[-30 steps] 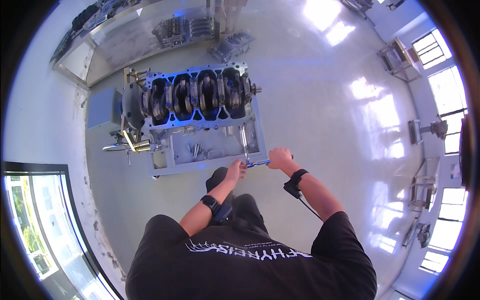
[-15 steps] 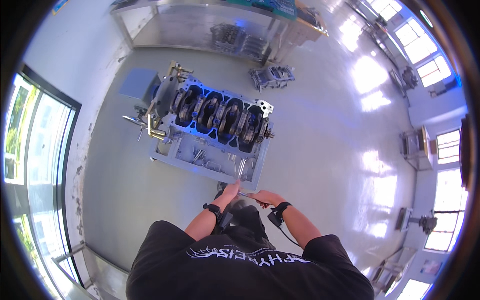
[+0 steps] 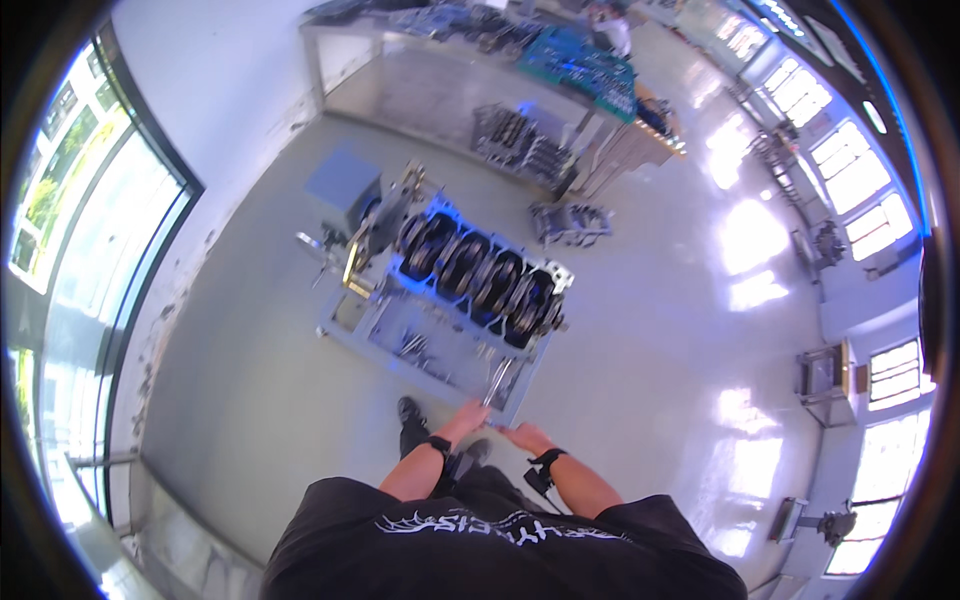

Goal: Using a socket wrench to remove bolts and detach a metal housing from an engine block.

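I see a slim bluish metal tool, blurred, between the right hand, seemingly closed around it, and the left hand, whose grip I can't tell. Beyond, the silver metal engine block already holds its dark crankshaft; what's left doesn't show.

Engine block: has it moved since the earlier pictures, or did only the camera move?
No, not visibly: the engine block keeps its place against the loose grey casting beyond it, shifting neither way. The whole view turned with the camera.
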Motion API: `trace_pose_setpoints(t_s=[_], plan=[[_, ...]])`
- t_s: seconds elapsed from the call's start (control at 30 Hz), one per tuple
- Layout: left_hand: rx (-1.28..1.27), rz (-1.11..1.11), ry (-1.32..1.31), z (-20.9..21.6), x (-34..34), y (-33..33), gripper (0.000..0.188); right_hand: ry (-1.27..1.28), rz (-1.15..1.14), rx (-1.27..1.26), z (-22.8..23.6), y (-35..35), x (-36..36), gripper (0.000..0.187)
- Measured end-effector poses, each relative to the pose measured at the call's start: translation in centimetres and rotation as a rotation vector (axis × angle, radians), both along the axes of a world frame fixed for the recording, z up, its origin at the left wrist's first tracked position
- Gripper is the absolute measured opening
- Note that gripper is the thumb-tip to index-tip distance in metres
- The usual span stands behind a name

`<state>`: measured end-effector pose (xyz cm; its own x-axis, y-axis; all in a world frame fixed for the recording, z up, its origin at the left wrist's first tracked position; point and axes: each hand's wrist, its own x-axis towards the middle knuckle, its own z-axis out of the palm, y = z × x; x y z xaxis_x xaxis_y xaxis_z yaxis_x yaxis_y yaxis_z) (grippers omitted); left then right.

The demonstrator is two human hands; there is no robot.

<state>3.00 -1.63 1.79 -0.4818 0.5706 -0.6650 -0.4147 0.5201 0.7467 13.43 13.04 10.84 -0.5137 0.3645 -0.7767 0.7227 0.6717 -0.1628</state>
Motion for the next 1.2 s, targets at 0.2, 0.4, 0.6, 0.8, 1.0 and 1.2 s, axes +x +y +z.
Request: trace_pose_setpoints(t_s=[0.2, 0.4, 0.6, 0.8, 1.0, 1.2], plan=[[-0.083, -0.401, 0.147, 0.1, -4.0, 0.5, 0.049, -0.079, 0.018, -0.023, 1.3, -1.5, -0.9, 0.095], [-0.251, -0.050, 0.276, 4.0, -1.1, 1.5, 0.044, -0.218, 0.021, -0.069, -0.4, -1.2, -0.5, 0.095], [-0.289, 0.053, 0.463, 2.8, -0.6, 0.9, 0.038, -0.153, 0.119, -0.087, 1.5, -3.0, -2.6, 0.090], [-0.351, 0.121, 0.313, 1.8, -1.9, 2.3, 0.035, -0.251, 0.147, 0.013, -2.8, -0.8, -2.0, 0.092], [-0.183, 0.075, 0.139, 1.2, -1.0, 1.8, 0.035, -0.196, 0.148, 0.074, 2.4, -4.1, -3.6, 0.093], [-0.242, 0.070, 0.008, 0.0, -1.0, 2.1, 0.044, -0.408, 0.003, 0.130, 2.3, -4.6, -4.5, 0.093]])
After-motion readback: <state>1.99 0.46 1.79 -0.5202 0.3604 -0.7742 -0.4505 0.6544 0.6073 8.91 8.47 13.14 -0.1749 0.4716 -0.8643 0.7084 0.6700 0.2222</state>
